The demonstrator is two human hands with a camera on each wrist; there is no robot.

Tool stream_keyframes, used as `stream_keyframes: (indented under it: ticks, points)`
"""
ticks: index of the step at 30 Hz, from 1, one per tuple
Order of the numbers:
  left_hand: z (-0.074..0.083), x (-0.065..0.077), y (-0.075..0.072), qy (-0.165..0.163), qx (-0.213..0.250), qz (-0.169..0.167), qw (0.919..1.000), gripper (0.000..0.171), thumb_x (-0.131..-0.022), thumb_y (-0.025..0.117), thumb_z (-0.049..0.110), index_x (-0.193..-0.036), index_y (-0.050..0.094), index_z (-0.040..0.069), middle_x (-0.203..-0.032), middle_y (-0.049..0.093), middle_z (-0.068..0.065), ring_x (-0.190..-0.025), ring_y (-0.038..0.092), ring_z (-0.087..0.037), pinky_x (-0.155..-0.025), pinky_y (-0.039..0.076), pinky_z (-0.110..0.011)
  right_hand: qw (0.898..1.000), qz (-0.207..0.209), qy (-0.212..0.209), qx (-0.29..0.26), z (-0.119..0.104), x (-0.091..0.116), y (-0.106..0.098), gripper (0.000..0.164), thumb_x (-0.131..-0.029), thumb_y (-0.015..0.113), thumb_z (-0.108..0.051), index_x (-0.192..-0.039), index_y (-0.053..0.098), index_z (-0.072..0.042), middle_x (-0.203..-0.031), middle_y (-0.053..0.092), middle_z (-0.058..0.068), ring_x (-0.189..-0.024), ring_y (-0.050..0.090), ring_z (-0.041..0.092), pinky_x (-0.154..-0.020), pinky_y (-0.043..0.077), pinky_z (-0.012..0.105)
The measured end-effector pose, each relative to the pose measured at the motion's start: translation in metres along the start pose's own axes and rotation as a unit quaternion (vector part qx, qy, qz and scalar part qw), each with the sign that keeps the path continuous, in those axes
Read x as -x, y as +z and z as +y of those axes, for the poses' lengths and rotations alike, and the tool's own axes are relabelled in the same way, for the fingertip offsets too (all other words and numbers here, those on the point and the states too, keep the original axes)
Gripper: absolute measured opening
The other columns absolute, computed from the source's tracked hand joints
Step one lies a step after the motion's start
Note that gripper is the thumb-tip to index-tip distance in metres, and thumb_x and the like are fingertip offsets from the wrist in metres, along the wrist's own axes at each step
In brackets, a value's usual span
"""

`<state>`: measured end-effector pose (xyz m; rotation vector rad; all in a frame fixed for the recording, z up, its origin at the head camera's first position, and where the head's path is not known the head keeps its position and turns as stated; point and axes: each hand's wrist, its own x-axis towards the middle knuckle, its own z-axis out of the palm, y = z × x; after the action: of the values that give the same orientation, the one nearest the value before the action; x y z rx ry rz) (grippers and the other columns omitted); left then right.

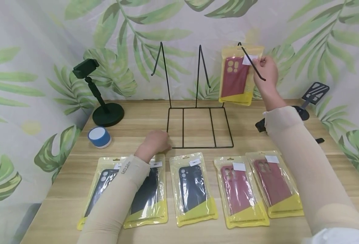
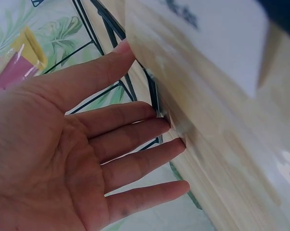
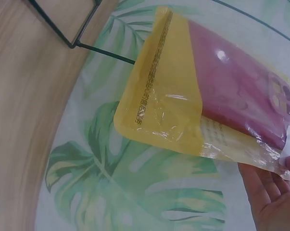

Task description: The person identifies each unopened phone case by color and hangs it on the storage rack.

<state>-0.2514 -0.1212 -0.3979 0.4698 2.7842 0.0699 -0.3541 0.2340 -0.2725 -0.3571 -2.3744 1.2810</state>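
My right hand (image 1: 267,73) pinches the upper right edge of a yellow-and-clear pouch holding a red phone case (image 1: 235,81). The pouch's top overlaps the right hook (image 1: 252,63) of a black wire rack (image 1: 199,147), and the pouch hangs upright. In the right wrist view, thumb and fingers hold the clear film beside the case's camera cutout. My left hand (image 1: 155,144) is at the rack's front left base corner. The left wrist view shows its fingers (image 2: 135,161) extended, with fingertips and thumb against the black wire.
Several pouched phone cases lie along the front, dark ones (image 1: 193,189) left and middle, red ones (image 1: 238,189) right. A blue-and-white round object (image 1: 99,137) and a dark green stand (image 1: 108,114) are at left. Behind the right arm is a black phone holder (image 1: 315,93).
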Motion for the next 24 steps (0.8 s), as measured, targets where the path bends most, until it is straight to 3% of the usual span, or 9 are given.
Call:
stream_keyframes:
  ticks: [4,9,13,16,21,24]
  points:
    - [0.0,0.001,0.0,0.001,0.006,0.0,1.0,0.031,-0.089,0.073,0.031,-0.096,0.071,0.001,-0.099,0.071,-0.015,-0.081,0.062,-0.024,-0.081,0.057,-0.042,1.0,-0.001,0.021,0.002,-0.001,-0.006,0.007,0.018,-0.102,0.049,-0.039,-0.098,0.051,-0.022,-0.108,0.062,-0.002,-0.087,0.051,0.005,-0.076,0.039,0.018]
    - [-0.001,0.002,0.0,0.0,0.011,0.002,0.9999,0.029,-0.089,0.073,0.031,-0.093,0.07,0.002,-0.1,0.071,-0.015,-0.084,0.063,-0.026,-0.084,0.056,-0.043,0.999,-0.009,0.028,-0.016,0.001,-0.008,0.012,0.02,-0.102,0.048,-0.038,-0.107,0.053,-0.02,-0.112,0.063,0.0,-0.079,0.051,0.002,-0.072,0.04,0.018]
    - [0.0,0.002,0.0,-0.003,0.013,0.001,0.9999,0.035,-0.088,0.073,0.032,-0.102,0.071,0.0,-0.105,0.072,-0.017,-0.09,0.066,-0.029,-0.087,0.056,-0.044,0.999,-0.039,0.014,-0.035,0.011,-0.002,0.008,0.035,-0.102,0.05,-0.038,-0.127,0.052,-0.015,-0.135,0.058,0.006,-0.108,0.061,0.012,-0.09,0.046,0.022]
    - [0.001,0.002,0.0,-0.002,0.013,0.0,0.9999,0.037,-0.088,0.074,0.032,-0.105,0.071,-0.001,-0.106,0.072,-0.017,-0.09,0.066,-0.029,-0.087,0.056,-0.044,0.997,-0.069,0.005,-0.026,0.025,0.008,0.001,0.052,-0.102,0.05,-0.039,-0.144,0.041,-0.01,-0.153,0.044,0.009,-0.136,0.048,0.019,-0.108,0.041,0.029]
    - [0.001,0.001,-0.001,0.002,0.014,-0.002,0.9999,0.036,-0.088,0.074,0.031,-0.105,0.071,-0.001,-0.106,0.072,-0.018,-0.09,0.066,-0.029,-0.086,0.056,-0.045,0.991,-0.13,-0.007,0.015,0.055,0.03,-0.016,0.063,-0.103,0.048,-0.037,-0.154,0.027,-0.007,-0.16,0.032,0.012,-0.142,0.041,0.03,-0.113,0.04,0.043]
    - [0.0,0.001,-0.002,0.0,0.014,-0.005,0.9999,0.036,-0.089,0.073,0.03,-0.106,0.07,-0.001,-0.11,0.071,-0.019,-0.095,0.066,-0.031,-0.089,0.055,-0.046,0.983,-0.175,-0.029,0.049,0.076,0.049,-0.027,0.067,-0.103,0.049,-0.035,-0.155,0.022,-0.003,-0.159,0.031,0.018,-0.142,0.039,0.037,-0.111,0.04,0.052]
